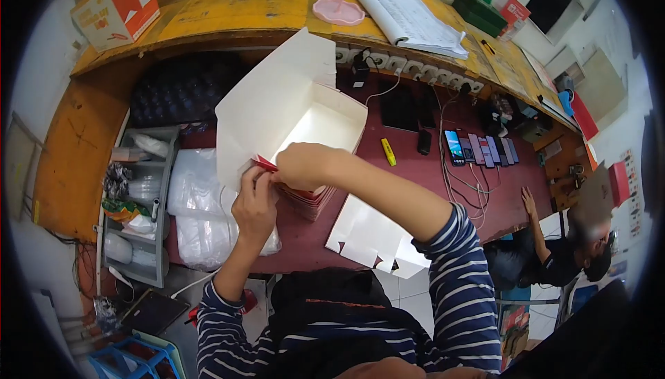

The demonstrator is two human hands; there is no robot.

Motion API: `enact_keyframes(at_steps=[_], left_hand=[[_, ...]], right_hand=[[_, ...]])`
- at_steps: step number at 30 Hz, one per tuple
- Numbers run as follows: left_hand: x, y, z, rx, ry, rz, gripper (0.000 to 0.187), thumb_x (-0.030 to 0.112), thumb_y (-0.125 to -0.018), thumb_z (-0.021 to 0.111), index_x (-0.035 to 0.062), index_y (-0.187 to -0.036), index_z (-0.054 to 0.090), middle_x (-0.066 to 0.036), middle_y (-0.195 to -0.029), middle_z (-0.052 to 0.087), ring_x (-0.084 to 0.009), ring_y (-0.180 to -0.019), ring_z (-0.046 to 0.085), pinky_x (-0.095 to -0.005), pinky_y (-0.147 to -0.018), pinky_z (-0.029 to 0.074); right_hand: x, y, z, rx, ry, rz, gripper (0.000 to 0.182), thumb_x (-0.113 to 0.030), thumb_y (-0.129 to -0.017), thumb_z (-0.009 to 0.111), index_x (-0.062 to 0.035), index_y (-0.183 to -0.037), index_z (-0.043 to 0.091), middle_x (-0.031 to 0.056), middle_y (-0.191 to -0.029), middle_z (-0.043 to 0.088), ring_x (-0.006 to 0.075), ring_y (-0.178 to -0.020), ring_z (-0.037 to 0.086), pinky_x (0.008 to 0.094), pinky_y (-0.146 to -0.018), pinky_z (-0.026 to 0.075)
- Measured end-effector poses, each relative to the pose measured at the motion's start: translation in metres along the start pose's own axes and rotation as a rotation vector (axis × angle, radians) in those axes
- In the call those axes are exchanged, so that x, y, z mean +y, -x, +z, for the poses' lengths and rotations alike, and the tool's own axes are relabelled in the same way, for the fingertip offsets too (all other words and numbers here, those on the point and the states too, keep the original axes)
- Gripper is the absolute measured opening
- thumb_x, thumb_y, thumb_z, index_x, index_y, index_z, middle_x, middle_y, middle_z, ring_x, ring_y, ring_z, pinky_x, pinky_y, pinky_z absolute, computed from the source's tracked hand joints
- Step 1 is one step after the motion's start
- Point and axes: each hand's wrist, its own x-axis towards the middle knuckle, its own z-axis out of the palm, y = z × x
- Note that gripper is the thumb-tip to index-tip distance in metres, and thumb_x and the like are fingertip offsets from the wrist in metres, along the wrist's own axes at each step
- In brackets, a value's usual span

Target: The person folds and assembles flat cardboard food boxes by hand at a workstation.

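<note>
A white-lined cardboard box [325, 119] with red outer edges stands open in front of me, its large lid [260, 95] raised toward the left and back. It sits on a stack of nested boxes [308, 206]. At the box's near left corner, my left hand [253, 206] pinches a red edge of the cardboard. My right hand [305, 164] is closed against the same corner, its fingers partly hidden behind the hand. To the right of the stack, a flat unfolded carton [374, 237] lies white side up over the table's front edge.
Clear plastic bags [201, 206] and a grey compartment tray [163, 206] lie on the left. A yellow highlighter [388, 152], several phones [474, 149] and cables are on the right. A pink mirror stand [339, 11] and papers [409, 19] rest on the shelf. Another person [554, 258] sits at right.
</note>
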Motion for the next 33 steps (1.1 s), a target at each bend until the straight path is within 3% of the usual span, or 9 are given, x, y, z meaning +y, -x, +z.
enact_keyframes(at_steps=[4, 8, 12, 16, 18, 20, 28, 31, 33], left_hand=[[0.027, 0.048, 0.023, 0.438, 0.023, -0.047, 0.023, 0.007, -0.067, 0.059, 0.003, -0.09, 0.054, -0.009, -0.089, 0.052, -0.0271, -0.07, 0.054, -0.0345, -0.064, 0.042], [0.073, 0.117, 0.085, -0.604, 0.713, 0.37, 0.049, 0.021, -0.063, 0.066, 0.003, -0.105, 0.047, -0.013, -0.11, 0.044, -0.0321, -0.102, 0.042, -0.0455, -0.08, 0.035], [0.094, 0.167, 0.15, -0.886, 0.414, 0.67, 0.062, 0.029, -0.06, 0.068, 0.0046, -0.112, 0.042, -0.013, -0.114, 0.042, -0.0269, -0.109, 0.037, -0.0424, -0.085, 0.036], [0.082, 0.192, 0.177, -1.013, 0.45, 0.722, 0.055, 0.029, -0.061, 0.067, 0.0055, -0.105, 0.045, -0.012, -0.114, 0.042, -0.0293, -0.102, 0.044, -0.0358, -0.078, 0.042], [0.079, 0.18, 0.175, -1.188, 0.754, 0.155, 0.035, 0.029, -0.067, 0.06, 0.0068, -0.093, 0.051, -0.014, -0.104, 0.049, -0.0279, -0.093, 0.05, -0.0363, -0.074, 0.043], [0.088, 0.136, 0.171, -1.494, 0.469, 0.488, 0.02, 0.024, -0.076, 0.047, 0.0074, -0.074, 0.057, -0.011, -0.073, 0.058, -0.0307, -0.08, 0.054, -0.0391, -0.068, 0.043], [0.113, 0.081, 0.16, -1.06, 1.133, -0.337, 0.019, 0.016, -0.086, 0.039, 0.0016, -0.087, 0.051, -0.01, -0.08, 0.058, -0.0185, -0.075, 0.058, -0.0302, -0.064, 0.044], [0.154, 0.055, 0.134, -0.884, 1.683, -0.705, 0.016, 0.009, -0.085, 0.043, 0.0002, -0.097, 0.048, -0.007, -0.091, 0.056, -0.0143, -0.081, 0.056, -0.028, -0.067, 0.047], [0.164, 0.041, 0.118, -0.931, 1.709, -0.711, 0.019, 0.004, -0.082, 0.046, 0.0003, -0.101, 0.045, -0.008, -0.095, 0.054, -0.0151, -0.083, 0.056, -0.0286, -0.068, 0.049]], right_hand=[[0.036, 0.016, -0.025, 0.313, 0.038, 0.201, 0.044, -0.036, -0.087, 0.033, -0.0015, -0.08, 0.058, 0.0162, -0.077, 0.056, 0.0342, -0.073, 0.053, 0.0402, -0.068, 0.041], [0.062, 0.039, -0.015, 1.072, -0.107, 0.132, 0.022, -0.02, -0.083, 0.045, -0.0024, -0.08, 0.056, 0.0125, -0.08, 0.053, 0.0269, -0.072, 0.052, 0.0336, -0.062, 0.04], [0.06, 0.074, 0.043, 1.554, -0.485, 0.079, 0.007, -0.007, -0.078, 0.048, -0.0036, -0.077, 0.054, 0.008, -0.076, 0.051, 0.0177, -0.066, 0.048, 0.0267, -0.054, 0.036], [0.047, 0.125, 0.146, 1.149, -0.971, 0.335, 0.011, -0.004, -0.08, 0.043, -0.0003, -0.076, 0.052, 0.0057, -0.072, 0.05, 0.0096, -0.063, 0.047, 0.0224, -0.06, 0.039], [0.049, 0.143, 0.2, 0.585, -1.189, 0.441, 0.014, -0.004, -0.08, 0.042, 0.0009, -0.08, 0.054, 0.0063, -0.072, 0.054, 0.0102, -0.067, 0.051, 0.0229, -0.06, 0.041], [0.048, 0.145, 0.252, 0.055, -0.967, 0.531, 0.021, -0.013, -0.081, 0.044, 0.0011, -0.092, 0.055, 0.0137, -0.093, 0.056, 0.0204, -0.079, 0.057, 0.0298, -0.067, 0.045], [0.046, 0.138, 0.369, 0.299, -0.621, 0.706, 0.047, -0.038, -0.083, 0.039, -0.0012, -0.112, 0.046, 0.0178, -0.121, 0.04, 0.0307, -0.098, 0.051, 0.0364, -0.08, 0.041], [0.039, 0.163, 0.307, 0.465, -1.637, 0.534, 0.044, -0.038, -0.086, 0.034, -0.003, -0.111, 0.047, 0.0137, -0.11, 0.05, 0.0253, -0.091, 0.054, 0.0329, -0.073, 0.042], [0.025, 0.179, 0.273, 1.235, -2.156, 0.265, 0.04, -0.036, -0.088, 0.032, -0.0049, -0.107, 0.048, 0.0095, -0.099, 0.055, 0.0194, -0.085, 0.055, 0.0293, -0.067, 0.041]])
